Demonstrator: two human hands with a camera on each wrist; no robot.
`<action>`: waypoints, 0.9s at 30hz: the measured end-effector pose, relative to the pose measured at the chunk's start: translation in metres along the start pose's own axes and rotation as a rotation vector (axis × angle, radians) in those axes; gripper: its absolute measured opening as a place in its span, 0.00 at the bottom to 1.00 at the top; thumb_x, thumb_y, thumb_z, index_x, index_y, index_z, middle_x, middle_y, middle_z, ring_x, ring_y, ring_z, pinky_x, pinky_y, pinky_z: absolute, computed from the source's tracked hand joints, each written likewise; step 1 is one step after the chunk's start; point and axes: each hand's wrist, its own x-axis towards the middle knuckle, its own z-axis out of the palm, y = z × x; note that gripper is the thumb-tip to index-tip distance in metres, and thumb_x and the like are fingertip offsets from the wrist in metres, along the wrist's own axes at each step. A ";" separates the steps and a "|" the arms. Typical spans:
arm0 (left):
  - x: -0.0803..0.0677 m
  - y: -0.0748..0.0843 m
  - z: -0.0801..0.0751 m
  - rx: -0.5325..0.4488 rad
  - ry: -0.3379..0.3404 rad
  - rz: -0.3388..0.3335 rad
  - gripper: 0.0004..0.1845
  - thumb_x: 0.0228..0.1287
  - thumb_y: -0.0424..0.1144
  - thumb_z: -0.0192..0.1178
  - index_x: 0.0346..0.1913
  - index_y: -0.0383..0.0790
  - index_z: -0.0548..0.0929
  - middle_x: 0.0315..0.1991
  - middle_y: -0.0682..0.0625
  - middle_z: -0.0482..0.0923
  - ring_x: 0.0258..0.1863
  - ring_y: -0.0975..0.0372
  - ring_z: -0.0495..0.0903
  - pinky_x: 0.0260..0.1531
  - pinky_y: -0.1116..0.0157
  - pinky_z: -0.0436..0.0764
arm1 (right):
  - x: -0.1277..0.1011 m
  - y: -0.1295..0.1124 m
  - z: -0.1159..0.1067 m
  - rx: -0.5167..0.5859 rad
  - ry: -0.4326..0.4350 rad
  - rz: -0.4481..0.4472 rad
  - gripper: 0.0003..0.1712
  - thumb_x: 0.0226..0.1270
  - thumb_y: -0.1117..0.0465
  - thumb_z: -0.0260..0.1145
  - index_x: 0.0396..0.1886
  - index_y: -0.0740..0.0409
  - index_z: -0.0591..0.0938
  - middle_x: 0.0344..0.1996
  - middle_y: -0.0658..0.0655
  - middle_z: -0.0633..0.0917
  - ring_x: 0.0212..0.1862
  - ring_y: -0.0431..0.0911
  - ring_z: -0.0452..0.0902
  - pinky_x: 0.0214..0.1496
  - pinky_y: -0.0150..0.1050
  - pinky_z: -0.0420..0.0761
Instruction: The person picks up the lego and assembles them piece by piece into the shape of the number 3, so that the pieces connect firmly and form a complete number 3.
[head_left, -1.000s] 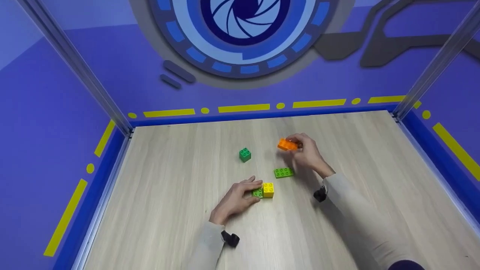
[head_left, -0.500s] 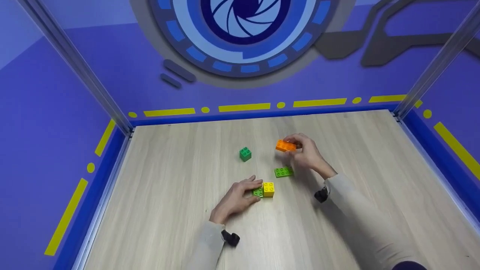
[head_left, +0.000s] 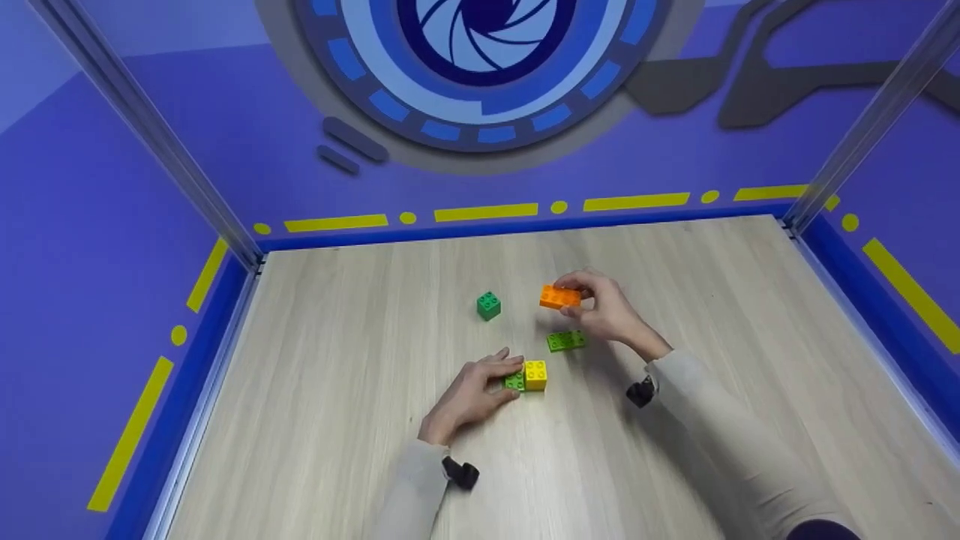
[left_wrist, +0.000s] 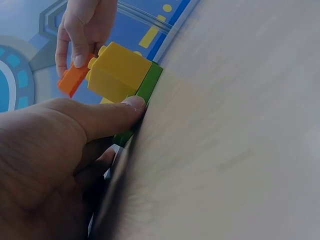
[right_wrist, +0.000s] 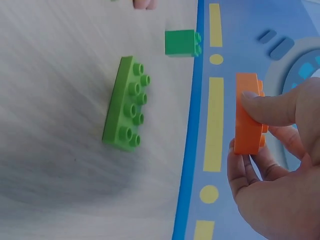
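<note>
L hand (left_wrist: 55,150) thumb on green plate (left_wrist: 145,95); yellow brick (left_wrist: 117,72) atop

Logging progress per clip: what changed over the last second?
The right hand, pinching the orange brick, carried it slightly left, toward the yellow-and-green stack. The left hand kept gripping that stack; the flat green plate and green cube stayed put.

A dark green cube brick (head_left: 488,306) is sitting far left on the pale wooden tabletop (head_left: 322,390), well apart from a flat light green plate brick (head_left: 566,340) lying nearer and to the right. Purple walls (head_left: 112,225) with yellow dashes (head_left: 486,213) are enclosing the tabletop
</note>
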 end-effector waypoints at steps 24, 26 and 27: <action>0.002 0.001 0.002 0.090 0.033 0.103 0.23 0.71 0.39 0.72 0.67 0.43 0.85 0.71 0.53 0.80 0.77 0.56 0.71 0.79 0.54 0.69 | -0.017 -0.028 0.010 0.023 -0.082 -0.118 0.21 0.68 0.72 0.75 0.58 0.55 0.87 0.55 0.56 0.85 0.55 0.52 0.81 0.63 0.59 0.83; 0.001 0.002 0.002 0.107 0.034 0.100 0.23 0.71 0.39 0.72 0.67 0.43 0.85 0.70 0.53 0.80 0.75 0.57 0.73 0.78 0.55 0.71 | -0.017 -0.028 0.011 0.027 -0.085 -0.114 0.21 0.68 0.72 0.74 0.58 0.55 0.87 0.54 0.56 0.85 0.55 0.53 0.81 0.64 0.60 0.83; 0.001 0.003 0.002 0.114 0.034 0.097 0.23 0.72 0.39 0.71 0.67 0.43 0.85 0.70 0.53 0.80 0.74 0.58 0.74 0.77 0.56 0.71 | -0.017 -0.028 0.011 0.028 -0.086 -0.113 0.21 0.68 0.72 0.74 0.58 0.55 0.87 0.54 0.56 0.85 0.55 0.53 0.81 0.64 0.60 0.83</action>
